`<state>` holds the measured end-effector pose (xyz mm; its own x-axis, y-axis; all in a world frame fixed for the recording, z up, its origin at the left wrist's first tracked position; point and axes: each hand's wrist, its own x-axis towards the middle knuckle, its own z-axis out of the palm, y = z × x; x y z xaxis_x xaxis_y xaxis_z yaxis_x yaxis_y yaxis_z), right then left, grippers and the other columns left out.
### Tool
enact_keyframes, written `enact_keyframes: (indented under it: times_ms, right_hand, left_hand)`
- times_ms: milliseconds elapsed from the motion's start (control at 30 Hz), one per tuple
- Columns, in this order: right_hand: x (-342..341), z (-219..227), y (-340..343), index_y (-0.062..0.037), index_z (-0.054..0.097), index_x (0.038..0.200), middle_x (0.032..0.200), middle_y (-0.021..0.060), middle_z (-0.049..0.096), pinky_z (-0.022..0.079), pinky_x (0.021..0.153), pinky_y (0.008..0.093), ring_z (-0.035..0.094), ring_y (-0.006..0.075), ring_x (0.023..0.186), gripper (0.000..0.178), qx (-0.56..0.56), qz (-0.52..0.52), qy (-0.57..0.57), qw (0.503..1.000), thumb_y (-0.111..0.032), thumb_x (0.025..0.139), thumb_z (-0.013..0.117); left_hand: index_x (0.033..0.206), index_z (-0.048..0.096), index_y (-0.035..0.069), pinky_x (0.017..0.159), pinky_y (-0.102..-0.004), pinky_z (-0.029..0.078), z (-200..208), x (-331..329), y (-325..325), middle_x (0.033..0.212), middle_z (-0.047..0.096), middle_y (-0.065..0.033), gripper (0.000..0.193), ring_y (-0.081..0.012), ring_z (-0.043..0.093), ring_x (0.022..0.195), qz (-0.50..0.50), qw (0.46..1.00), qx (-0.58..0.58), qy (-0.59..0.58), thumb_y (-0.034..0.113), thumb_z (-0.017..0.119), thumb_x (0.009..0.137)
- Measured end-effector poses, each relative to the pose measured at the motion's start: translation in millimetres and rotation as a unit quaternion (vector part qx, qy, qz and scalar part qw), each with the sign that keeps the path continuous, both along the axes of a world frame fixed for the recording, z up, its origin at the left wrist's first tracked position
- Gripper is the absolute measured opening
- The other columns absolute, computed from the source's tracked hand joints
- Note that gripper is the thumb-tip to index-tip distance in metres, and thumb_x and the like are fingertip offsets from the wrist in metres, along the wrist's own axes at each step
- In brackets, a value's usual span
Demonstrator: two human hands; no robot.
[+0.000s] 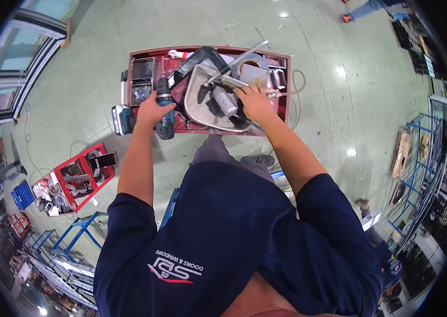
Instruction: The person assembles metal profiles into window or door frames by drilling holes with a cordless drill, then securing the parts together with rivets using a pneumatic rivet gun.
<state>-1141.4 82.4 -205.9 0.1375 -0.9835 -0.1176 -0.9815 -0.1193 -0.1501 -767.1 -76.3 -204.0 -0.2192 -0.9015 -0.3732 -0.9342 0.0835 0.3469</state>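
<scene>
My left hand (pixel 151 111) is closed around a teal and black cordless drill (pixel 165 119) at the left of a red cart top. The drill's chuck points away from me. A teal and black battery block (pixel 123 120) shows left of that hand, past the cart's edge. My right hand (pixel 256 104) lies over the right side of a whitish plastic tray (pixel 194 103), fingers bent over its edge; the thumb is hidden. Inside the tray sit a grey cylindrical tool (pixel 225 101) and black pieces. A metal bar clamp (pixel 236 62) slants across the tray's far side.
The red cart (pixel 279 53) also carries tape rolls (pixel 251 62), a black angled piece (pixel 202 55) and small bins (pixel 142 68). An air hose (pixel 300 79) curls off its right side. A red tool box (pixel 83 177) stands lower left; blue racks (pixel 411 179) stand right.
</scene>
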Motion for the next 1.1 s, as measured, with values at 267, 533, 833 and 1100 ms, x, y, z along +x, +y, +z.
enact_keyframes:
  times_ms: [267, 533, 833, 1100]
  right_hand:
    - [9, -18, -14, -0.0236, 0.039, 0.168, 0.144, 0.014, 0.063, 0.032, 0.123, 0.0651, 0.053, 0.0432, 0.137, 0.094, 0.073, -0.004, -0.028, 0.997, -0.003, 0.081, 0.067]
    - [-10, -1, 14, -0.0073, 0.054, 0.154, 0.139, 0.016, 0.066, 0.029, 0.123, 0.0587, 0.054, 0.0404, 0.132, 0.084, 0.067, 0.052, -0.124, 0.989, -0.016, 0.072, 0.075]
    - [-34, 134, 107, -0.0038, 0.055, 0.156, 0.153, 0.0232, 0.058, 0.036, 0.122, 0.052, 0.051, 0.0444, 0.141, 0.087, -0.117, -0.196, -0.329, 0.917, -0.039, 0.081, 0.079]
    - [-8, 232, 239, -0.0005, 0.033, 0.166, 0.158, 0.0246, 0.046, 0.036, 0.121, 0.0479, 0.048, 0.0452, 0.142, 0.077, -0.277, -0.266, -0.403, 0.83, -0.001, 0.093, 0.059]
  left_hand:
    - [0.149, 0.052, -0.007, 0.099, -0.0511, 0.059, -5, -6, 5, 0.123, 0.075, -0.0277, 0.112, -0.0431, 0.074, 0.114, 0.011, 0.998, 0.055, 0.03, 0.063, 0.089, 0.069]
    - [0.125, 0.065, 0.0, 0.086, -0.051, 0.06, -22, 8, 30, 0.105, 0.076, -0.0217, 0.082, -0.04, 0.076, 0.098, 0.005, 1.0, -0.013, 0.003, 0.067, 0.081, 0.08]
    - [0.134, 0.066, 0.002, 0.092, -0.0417, 0.056, 116, -88, 101, 0.121, 0.072, -0.0169, 0.045, -0.0308, 0.069, 0.107, -0.024, 0.922, -0.108, 0.371, 0.008, 0.075, 0.09]
    - [0.162, 0.039, -0.003, 0.122, -0.0455, 0.039, 190, -293, 231, 0.156, 0.053, -0.0203, 0.108, -0.0354, 0.05, 0.146, -0.424, 0.655, 0.26, 0.569, 0.051, 0.091, 0.084]
